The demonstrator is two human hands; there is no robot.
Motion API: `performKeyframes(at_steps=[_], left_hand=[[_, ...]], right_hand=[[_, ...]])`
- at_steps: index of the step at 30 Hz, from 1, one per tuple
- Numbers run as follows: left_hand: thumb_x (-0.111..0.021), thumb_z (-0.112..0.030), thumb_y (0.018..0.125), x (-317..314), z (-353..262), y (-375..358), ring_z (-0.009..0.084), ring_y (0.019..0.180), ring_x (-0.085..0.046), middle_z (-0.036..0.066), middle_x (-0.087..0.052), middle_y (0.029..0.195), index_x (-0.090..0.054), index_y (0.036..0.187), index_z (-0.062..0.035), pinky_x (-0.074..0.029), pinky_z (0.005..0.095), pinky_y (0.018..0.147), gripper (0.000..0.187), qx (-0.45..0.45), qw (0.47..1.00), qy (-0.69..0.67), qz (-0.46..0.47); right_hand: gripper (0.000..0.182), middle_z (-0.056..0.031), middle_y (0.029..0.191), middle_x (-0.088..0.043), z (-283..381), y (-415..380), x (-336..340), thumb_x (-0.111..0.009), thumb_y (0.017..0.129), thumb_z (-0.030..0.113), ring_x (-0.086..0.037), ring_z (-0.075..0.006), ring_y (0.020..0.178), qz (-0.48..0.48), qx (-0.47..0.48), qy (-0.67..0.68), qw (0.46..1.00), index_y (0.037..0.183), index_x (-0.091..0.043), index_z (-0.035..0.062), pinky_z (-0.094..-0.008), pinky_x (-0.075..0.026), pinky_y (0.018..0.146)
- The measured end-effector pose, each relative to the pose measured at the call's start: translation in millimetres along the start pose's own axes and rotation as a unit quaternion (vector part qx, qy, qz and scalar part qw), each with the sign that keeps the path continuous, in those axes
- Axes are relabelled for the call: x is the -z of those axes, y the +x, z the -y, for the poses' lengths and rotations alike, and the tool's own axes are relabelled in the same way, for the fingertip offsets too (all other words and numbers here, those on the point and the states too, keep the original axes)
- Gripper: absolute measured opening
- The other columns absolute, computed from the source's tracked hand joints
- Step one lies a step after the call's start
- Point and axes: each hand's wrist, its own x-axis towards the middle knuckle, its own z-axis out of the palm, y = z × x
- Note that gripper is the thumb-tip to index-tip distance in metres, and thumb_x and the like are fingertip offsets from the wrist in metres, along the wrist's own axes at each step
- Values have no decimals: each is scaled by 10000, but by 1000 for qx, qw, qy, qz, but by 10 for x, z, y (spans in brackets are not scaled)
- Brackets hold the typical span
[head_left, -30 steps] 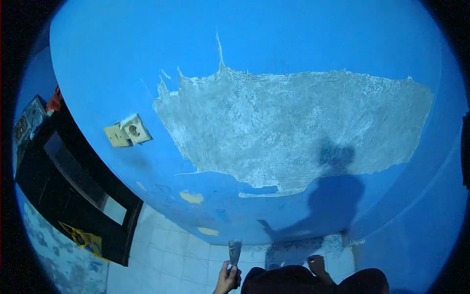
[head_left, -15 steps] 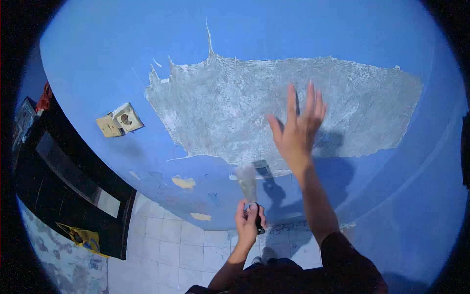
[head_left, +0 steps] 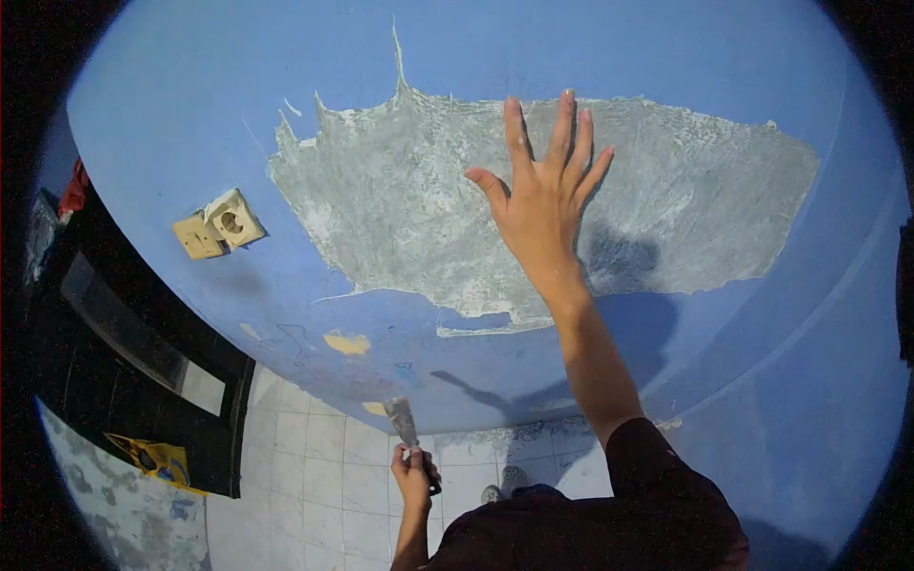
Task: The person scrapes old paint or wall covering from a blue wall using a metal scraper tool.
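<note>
My right hand (head_left: 545, 195) lies with fingers spread against a large grey scraped patch (head_left: 400, 209) on the blue wall (head_left: 666, 48). Its fingertips reach close to the patch's upper edge. Down low on the left, my left hand (head_left: 413, 476) is closed round the dark handle of a putty knife (head_left: 401, 422). The blade points up, apart from the patch, and looks smeared with pale residue. Ragged paint edges and thin peeled spikes line the patch's upper left side.
A power socket (head_left: 235, 222) and a switch plate (head_left: 198, 236) hang on the wall at left. Dark furniture (head_left: 105, 381) with a yellow bag (head_left: 152, 460) stands at far left. Cream bare spots (head_left: 347, 344) mark the lower wall above the tiled floor (head_left: 324, 466).
My right hand has moved up and left across the patch, its fingers now spread wider. My left hand has lowered the putty knife down and left, away from the patch's lower edge.
</note>
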Motion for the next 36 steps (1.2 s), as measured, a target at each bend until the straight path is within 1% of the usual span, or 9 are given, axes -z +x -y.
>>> performKeyframes(at_steps=[11,14,16,18,19,20,22,27,36], left_hand=[[-506,-143,971,-445,-142,191,128,456,-495,42,-530,659,-463,993,-89,-433,276,410,72,-56,997,0,52],[-499,-144,974,-703,-247,128,141,468,-507,56,-528,685,-452,1065,-68,-451,287,427,128,-39,995,-1,94],[-460,-140,999,-940,-464,103,142,478,-507,86,-543,743,-380,1228,-64,-447,281,430,255,-27,980,-58,190],[-434,-148,1010,-1214,-891,92,138,469,-501,88,-531,766,-271,1411,-86,-449,281,428,437,-99,956,-29,275],[-421,-146,1012,-1350,-1170,69,130,454,-489,79,-523,753,-198,1461,-106,-441,273,415,503,-133,943,-25,304],[-407,-144,1014,-1491,-1461,46,122,440,-476,70,-515,740,-126,1511,-125,-434,265,403,572,-168,928,-22,333],[-392,-138,1014,-1749,-1966,30,98,414,-447,53,-495,722,-58,1531,-152,-404,240,368,616,-242,903,-8,356],[-371,-98,1002,-2267,-2572,110,73,407,-420,30,-457,703,-91,1533,-163,-365,228,332,604,-297,876,-7,380],[-369,-88,994,-2545,-2648,140,80,407,-402,28,-439,701,-112,1525,-117,-355,237,321,590,-282,879,-60,379]], right_hand=[[669,-254,1526,-138,-35,43,62,-495,882,613,-123,-432,1405,-6,30,-1,1000,1451,-393,278,-705,-50,1049],[687,-260,1523,-138,-72,27,138,-508,881,604,-117,-430,1406,1,10,-9,1000,1448,-401,232,-695,-56,1057],[618,-229,1511,-214,-59,-36,214,-568,911,461,-170,-415,1398,3,11,71,997,1429,-420,158,-641,-112,1089],[566,-205,1469,-296,-94,-156,213,-584,903,359,-244,-385,1374,4,39,101,994,1395,-445,117,-609,-157,1099],[518,-181,1428,-377,-118,-213,217,-600,894,257,-319,-356,1350,4,68,130,989,1362,-470,77,-577,-202,1110],[518,-181,1428,-377,-148,-250,237,-600,894,257,-319,-356,1350,7,69,132,989,1362,-470,77,-577,-202,1110],[450,-143,1318,-502,-195,-304,277,-572,845,78,-446,-304,1269,19,125,154,980,1293,-528,62,-478,-332,1082],[412,-135,1236,-560,-172,-144,394,-574,810,45,-524,-296,1187,-18,169,137,976,1222,-568,39,-428,-407,1036],[376,-151,1190,-572,-247,265,346,-601,768,97,-546,-294,1143,-27,263,66,962,1123,-590,-26,-390,-445,1002]])
